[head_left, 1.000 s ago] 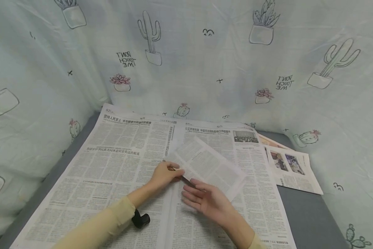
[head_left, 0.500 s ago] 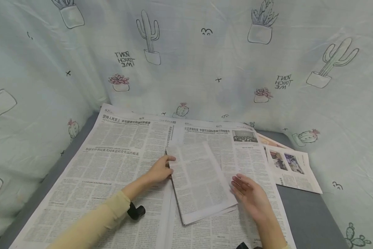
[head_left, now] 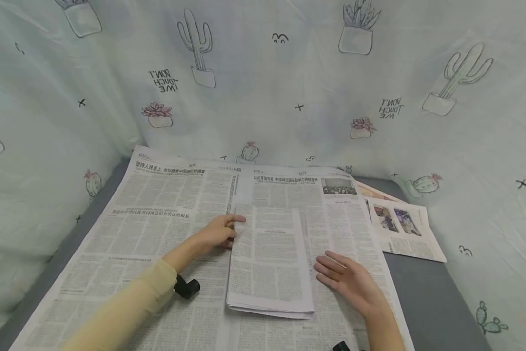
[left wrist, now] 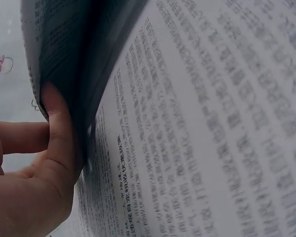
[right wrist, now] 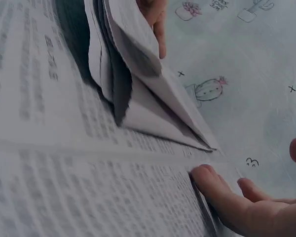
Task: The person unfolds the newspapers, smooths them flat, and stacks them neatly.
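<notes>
A small folded newspaper (head_left: 271, 263) lies over the right page of a large spread newspaper (head_left: 157, 234). My left hand (head_left: 216, 231) pinches its left edge, thumb on top and fingers beneath; in the left wrist view that edge rises off the sheet below. Several folded layers show at the bundle's end in the right wrist view, where they gape apart (right wrist: 133, 94). My right hand (head_left: 348, 280) is right of the bundle, apart from it, fingers straight and holding nothing. Its fingertips (right wrist: 204, 175) hover close over the spread page.
Another folded newspaper (head_left: 405, 229) with colour photos lies at the right on the grey table (head_left: 425, 297), partly under the spread sheet. A cactus-print curtain (head_left: 263, 78) surrounds the table at the back and both sides. A black wrist-camera mount (head_left: 186, 287) sits at my left cuff.
The folded newspaper has turned from slanted to nearly straight and come down onto the spread page. My left hand keeps hold of its left edge; my right hand has moved away to the right.
</notes>
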The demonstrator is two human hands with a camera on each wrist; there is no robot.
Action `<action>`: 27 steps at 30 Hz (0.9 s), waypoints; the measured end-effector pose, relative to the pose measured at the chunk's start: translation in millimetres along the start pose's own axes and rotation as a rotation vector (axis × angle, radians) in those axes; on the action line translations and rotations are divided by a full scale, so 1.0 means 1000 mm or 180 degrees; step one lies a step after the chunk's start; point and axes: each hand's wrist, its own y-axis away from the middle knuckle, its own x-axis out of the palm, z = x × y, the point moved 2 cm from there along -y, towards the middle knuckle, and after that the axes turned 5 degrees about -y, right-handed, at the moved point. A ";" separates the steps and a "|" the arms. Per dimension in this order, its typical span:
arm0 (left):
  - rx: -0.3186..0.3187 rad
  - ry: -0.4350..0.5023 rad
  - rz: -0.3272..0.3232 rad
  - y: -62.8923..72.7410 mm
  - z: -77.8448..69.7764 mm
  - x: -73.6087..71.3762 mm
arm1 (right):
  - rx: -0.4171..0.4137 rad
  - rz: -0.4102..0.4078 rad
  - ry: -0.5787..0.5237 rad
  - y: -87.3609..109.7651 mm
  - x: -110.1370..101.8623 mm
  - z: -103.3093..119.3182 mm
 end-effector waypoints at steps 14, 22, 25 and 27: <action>-0.0040 0.0230 0.0141 -0.002 -0.003 -0.003 | 0.0202 0.0034 0.0814 -0.009 0.017 -0.021; 0.0519 -0.0889 -0.0487 0.019 -0.017 0.011 | 0.0071 0.0166 0.1118 -0.014 0.027 -0.032; 0.0822 -0.1368 -0.0798 0.039 -0.033 0.030 | -0.0025 0.0109 0.1160 -0.016 0.031 -0.033; 0.0997 -0.1456 -0.0816 0.054 -0.041 0.046 | -0.0102 -0.0002 0.1213 -0.019 0.033 -0.033</action>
